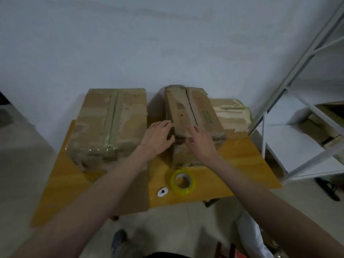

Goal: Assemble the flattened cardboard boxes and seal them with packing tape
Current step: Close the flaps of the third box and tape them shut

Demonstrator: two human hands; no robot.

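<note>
An upright cardboard box (191,112) stands in the middle of the table, its two top flaps folded down with a dark seam between them. My left hand (158,136) rests on the near left corner of its top, fingers spread and slightly bent. My right hand (200,141) presses on the near edge of the right flap. A roll of clear yellowish packing tape (182,181) lies flat on the table just in front of the box. To the left sits a larger box (109,123), taped along its top seam.
The wooden table (242,159) stands against a pale wall. A small white object (162,192) lies left of the tape roll. Another taped box (232,112) sits at the back right. A white metal shelf rack (297,127) stands to the right.
</note>
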